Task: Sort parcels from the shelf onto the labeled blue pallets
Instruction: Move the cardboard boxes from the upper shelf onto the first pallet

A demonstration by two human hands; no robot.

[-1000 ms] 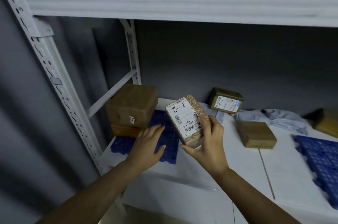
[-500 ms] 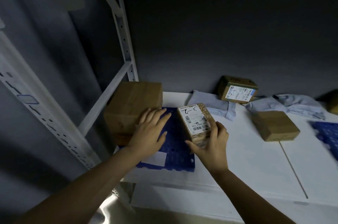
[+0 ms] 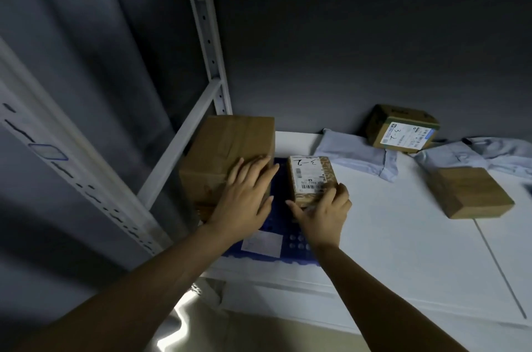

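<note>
Parcel [image 3: 312, 180], small and brown, label up with a handwritten 3-2, on the blue pallet [image 3: 296, 248] at the left end of the white shelf [image 3: 403, 251]. Near end pinched by the right grip [image 3: 322, 216]: fingers curled over the top edge, thumb stretched along the near left corner. Cannot tell whether the near end is fully down on the pallet or slightly lifted.

Left grip [image 3: 244, 202] spread flat, fingers straight and close together, pressed against the right side of a large cardboard box [image 3: 227, 156]. Holding nothing. Box standing on the left part of the pallet, just beside the parcel, with a narrow strip of blue showing between them.

White paper tag [image 3: 262, 243] on the near edge of the pallet, partly hidden under the left wrist; writing on it too blurred to read.

Farther right along the shelf: a grey mailing bag [image 3: 354, 153] just beyond the parcel, a second labelled box [image 3: 403, 130] against the far wall, also marked 3-2, and a plain brown box [image 3: 469, 192] well apart to the right. White metal upright [image 3: 207, 35] behind the large box.
</note>
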